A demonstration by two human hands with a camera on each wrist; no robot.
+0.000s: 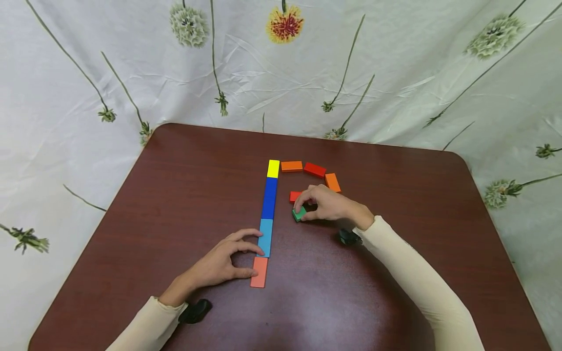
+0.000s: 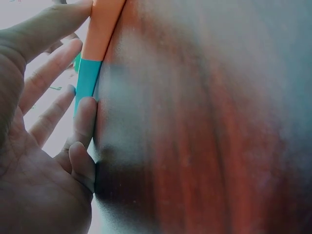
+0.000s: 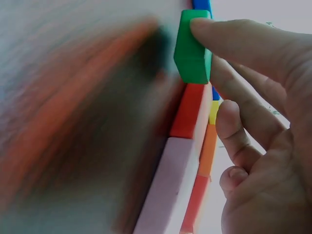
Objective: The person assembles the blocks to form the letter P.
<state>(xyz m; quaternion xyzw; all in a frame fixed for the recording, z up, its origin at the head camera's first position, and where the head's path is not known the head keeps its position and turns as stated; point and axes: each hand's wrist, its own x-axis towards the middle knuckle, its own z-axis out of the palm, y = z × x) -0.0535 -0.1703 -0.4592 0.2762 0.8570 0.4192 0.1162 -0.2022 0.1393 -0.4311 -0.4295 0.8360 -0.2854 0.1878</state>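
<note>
My right hand (image 1: 330, 204) pinches a green block (image 1: 299, 214) between thumb and fingers, just below a red block (image 1: 295, 196). In the right wrist view a pale lilac block (image 3: 165, 180) adjoins the red one; the hand hides it in the head view. My left hand (image 1: 219, 262) rests along the left side of a straight row, its fingers spread and slightly bent. Its fingertips touch a light blue block (image 1: 265, 231), and the thumb touches a salmon block (image 1: 260, 273). Farther up, the row continues with dark blue (image 1: 270, 197) and a yellow block (image 1: 273, 168).
From the yellow block, an orange block (image 1: 291, 166), a red block (image 1: 314, 169) and another orange block (image 1: 332, 182) curve rightward. All lie on a brown wooden table (image 1: 197, 170). Behind it hangs a white flowered cloth (image 1: 281, 73).
</note>
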